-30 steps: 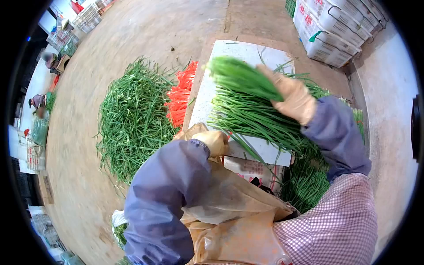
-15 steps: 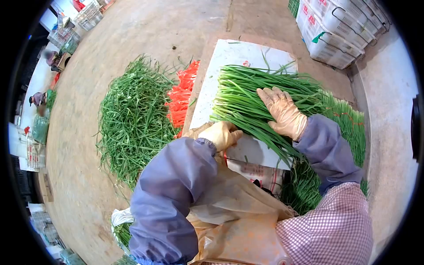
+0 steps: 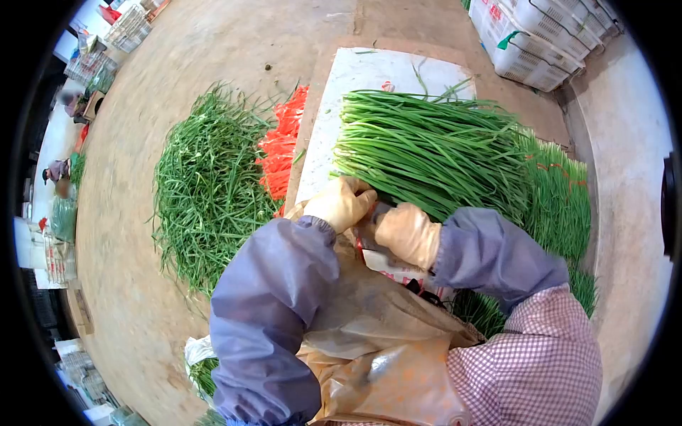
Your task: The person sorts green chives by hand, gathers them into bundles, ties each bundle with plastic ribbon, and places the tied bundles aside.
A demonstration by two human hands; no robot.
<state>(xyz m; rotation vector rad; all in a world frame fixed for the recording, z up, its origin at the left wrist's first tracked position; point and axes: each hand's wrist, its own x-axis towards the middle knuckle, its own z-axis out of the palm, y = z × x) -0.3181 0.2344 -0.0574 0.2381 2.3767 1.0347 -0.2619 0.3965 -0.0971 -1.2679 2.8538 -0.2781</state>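
A thick layer of long green stalks (image 3: 433,145) lies across the white board (image 3: 323,142), pale ends to the left. At the board's near edge, my left hand (image 3: 341,204) is closed, thumb and fingers pressed together; what it pinches is too small to make out. Just right of it, my right hand (image 3: 406,233) has curled fingers beside the near edge of the stalks, and what they grip is hidden. Both hands wear tan gloves. Red ties (image 3: 280,145) hang along the board's left side.
A big heap of loose green leaves (image 3: 206,192) lies on the floor at the left. Tied bundles (image 3: 561,195) stand at the right. White crates (image 3: 529,46) are stacked at the top right. Two people (image 3: 57,170) sit at the far left.
The bunch my right hand held a second ago now lies with the other stalks. My right hand has moved from on top of them down and left, beside my left hand, and its fingers have closed.
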